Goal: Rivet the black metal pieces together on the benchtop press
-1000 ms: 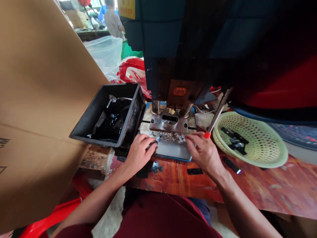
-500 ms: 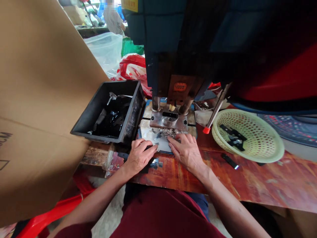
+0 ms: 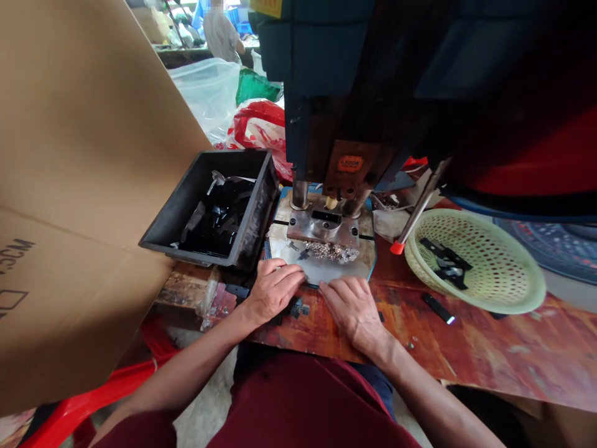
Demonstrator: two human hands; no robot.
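My left hand (image 3: 276,291) lies at the front left edge of the press's bare metal plate (image 3: 329,272), fingers stretched out and close together. At the front right edge, my right hand (image 3: 353,305) rests with its fingers extended towards the plate. I see nothing held in either hand; the undersides of the fingers are hidden. Small shiny metal scraps (image 3: 333,251) are heaped on the plate, against the die block (image 3: 323,227). A few thin flat pieces (image 3: 295,249) lie to their left. Above the die hangs the press head (image 3: 349,165).
A black bin (image 3: 254,233) with dark flat parts stands left, beside a large cardboard box (image 3: 93,186). On the right are a pale green basket (image 3: 508,267) holding black parts, a black piece (image 3: 437,308) on the wooden table (image 3: 513,348), and a red-tipped lever (image 3: 422,205).
My right hand has drawn back from the plate's middle to its front edge. My left hand has shifted slightly. Small pieces near the left fingertips no longer show. The view has shifted a little.
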